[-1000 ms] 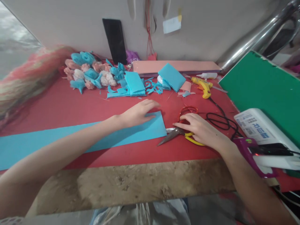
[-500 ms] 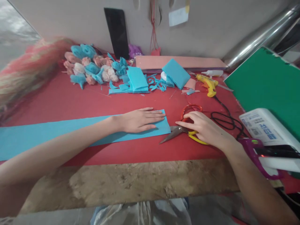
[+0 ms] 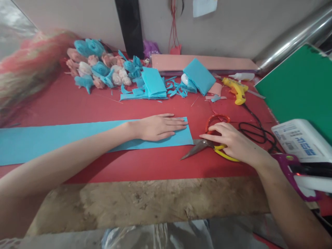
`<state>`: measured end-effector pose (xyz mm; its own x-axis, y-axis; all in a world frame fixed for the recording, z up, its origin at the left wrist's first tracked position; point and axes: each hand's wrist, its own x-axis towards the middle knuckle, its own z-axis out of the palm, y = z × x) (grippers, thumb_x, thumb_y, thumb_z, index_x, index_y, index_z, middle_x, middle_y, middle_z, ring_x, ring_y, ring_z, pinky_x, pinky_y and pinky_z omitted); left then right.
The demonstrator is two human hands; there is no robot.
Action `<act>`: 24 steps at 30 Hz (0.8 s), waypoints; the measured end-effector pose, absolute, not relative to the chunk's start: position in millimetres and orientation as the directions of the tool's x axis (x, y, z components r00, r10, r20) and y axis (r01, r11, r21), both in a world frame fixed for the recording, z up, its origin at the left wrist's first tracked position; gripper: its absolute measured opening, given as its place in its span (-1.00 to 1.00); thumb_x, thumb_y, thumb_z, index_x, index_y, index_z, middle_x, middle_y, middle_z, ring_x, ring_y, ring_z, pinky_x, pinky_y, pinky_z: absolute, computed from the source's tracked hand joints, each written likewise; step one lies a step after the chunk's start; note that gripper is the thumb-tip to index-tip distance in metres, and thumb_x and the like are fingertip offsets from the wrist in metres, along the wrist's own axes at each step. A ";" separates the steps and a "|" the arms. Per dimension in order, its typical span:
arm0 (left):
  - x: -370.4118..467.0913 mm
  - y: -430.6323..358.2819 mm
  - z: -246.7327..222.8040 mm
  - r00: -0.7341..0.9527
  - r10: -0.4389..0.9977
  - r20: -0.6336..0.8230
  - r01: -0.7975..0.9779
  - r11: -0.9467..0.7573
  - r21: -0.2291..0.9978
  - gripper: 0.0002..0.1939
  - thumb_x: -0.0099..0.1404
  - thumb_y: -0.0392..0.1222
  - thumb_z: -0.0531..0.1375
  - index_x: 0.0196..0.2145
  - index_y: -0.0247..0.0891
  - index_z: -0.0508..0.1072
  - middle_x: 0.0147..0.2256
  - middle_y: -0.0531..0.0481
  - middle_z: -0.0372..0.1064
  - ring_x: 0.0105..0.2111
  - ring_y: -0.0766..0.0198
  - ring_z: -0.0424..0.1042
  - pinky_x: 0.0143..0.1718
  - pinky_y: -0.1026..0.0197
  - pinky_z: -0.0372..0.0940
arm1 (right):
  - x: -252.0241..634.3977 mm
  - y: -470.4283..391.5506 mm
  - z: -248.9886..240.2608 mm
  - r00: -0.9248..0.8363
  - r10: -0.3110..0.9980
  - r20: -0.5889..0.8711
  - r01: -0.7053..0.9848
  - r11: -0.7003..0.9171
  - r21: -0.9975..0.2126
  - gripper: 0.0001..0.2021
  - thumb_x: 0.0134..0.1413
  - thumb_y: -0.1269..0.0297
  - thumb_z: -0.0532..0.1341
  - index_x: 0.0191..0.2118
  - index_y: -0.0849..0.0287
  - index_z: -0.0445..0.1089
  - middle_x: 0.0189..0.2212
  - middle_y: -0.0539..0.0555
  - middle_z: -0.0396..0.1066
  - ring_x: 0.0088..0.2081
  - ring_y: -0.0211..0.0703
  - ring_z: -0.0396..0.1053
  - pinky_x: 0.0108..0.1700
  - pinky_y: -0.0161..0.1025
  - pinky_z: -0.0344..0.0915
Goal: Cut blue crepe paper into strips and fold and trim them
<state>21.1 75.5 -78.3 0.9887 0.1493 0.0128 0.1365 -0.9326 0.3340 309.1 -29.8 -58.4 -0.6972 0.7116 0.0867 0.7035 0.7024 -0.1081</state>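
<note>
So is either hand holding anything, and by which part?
The right hand touches the scissors near the pivot, grip unclear; the left hand lies flat on the blue strip, ungripped.

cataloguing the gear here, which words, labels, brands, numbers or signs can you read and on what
No text reads clearly.
White plastic case with rounded corners, right: blue and dark print, too blurred to read.
Yellow plastic glue gun: dark label, too small to read.
White paper sheet, top: no legible marks.
</note>
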 end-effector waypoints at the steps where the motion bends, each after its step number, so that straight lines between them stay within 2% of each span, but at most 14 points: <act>1: 21.3 75.4 -78.3 0.989 0.147 0.016 0.134 -0.934 0.331 -0.48 0.42 -0.12 -0.19 0.27 -0.33 0.05 0.30 -0.11 -0.08 0.31 0.27 -0.12 0.30 0.10 -0.25 | 309.3 -30.1 -58.2 -0.692 0.717 0.085 0.707 0.697 -0.119 -0.52 -0.02 0.66 0.07 0.02 0.20 0.41 -0.20 0.18 0.31 -0.14 -0.03 0.25 -0.10 -0.10 0.27; 8: 22.3 74.7 -79.2 0.990 0.138 0.023 0.124 -0.940 0.319 -0.48 0.42 -0.13 -0.20 0.26 -0.37 0.07 0.29 -0.12 -0.04 0.30 0.27 -0.10 0.30 0.10 -0.23 | 311.5 -33.0 -55.5 -0.676 0.728 0.115 0.710 0.685 -0.163 -0.58 -0.02 0.68 0.03 -0.13 0.22 0.48 -0.41 0.09 0.28 -0.32 -0.12 0.26 -0.28 -0.22 0.23; 13: 22.2 75.4 -79.8 0.990 0.135 0.037 0.116 -0.941 0.319 -0.48 0.42 -0.13 -0.19 0.26 -0.40 0.07 0.29 -0.14 -0.04 0.30 0.25 -0.09 0.30 0.10 -0.24 | 312.1 -37.9 -52.5 -0.668 0.741 0.066 0.731 0.670 -0.131 -0.51 -0.04 0.70 0.00 -0.06 0.22 0.46 -0.38 0.11 0.27 -0.31 -0.10 0.25 -0.26 -0.20 0.22; 20: 21.5 74.8 -78.7 0.990 0.139 0.033 0.121 -0.938 0.325 -0.48 0.42 -0.14 -0.18 0.26 -0.38 0.08 0.29 -0.14 -0.04 0.30 0.24 -0.09 0.30 0.10 -0.24 | 307.9 -44.5 -51.9 -0.661 0.750 0.023 0.746 0.654 0.122 -0.40 -0.07 0.62 0.05 0.16 0.22 0.27 -0.34 0.16 0.25 -0.30 -0.02 0.15 -0.25 -0.12 0.14; 24: 20.6 75.1 -79.1 0.990 0.135 0.043 0.114 -0.937 0.330 -0.49 0.42 -0.14 -0.18 0.26 -0.35 0.06 0.29 -0.12 -0.06 0.31 0.26 -0.11 0.30 0.12 -0.24 | 304.2 -44.0 -54.8 -0.660 0.750 0.042 0.740 0.639 0.210 -0.37 -0.10 0.60 0.06 0.18 0.25 0.24 -0.32 0.19 0.25 -0.26 0.03 0.15 -0.18 -0.06 0.10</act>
<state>20.6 75.1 -79.1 0.9899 0.1352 0.0426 0.1138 -0.9372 0.3296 304.2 -44.0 -54.8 -0.6601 0.7499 0.0424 0.7397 0.6392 0.2104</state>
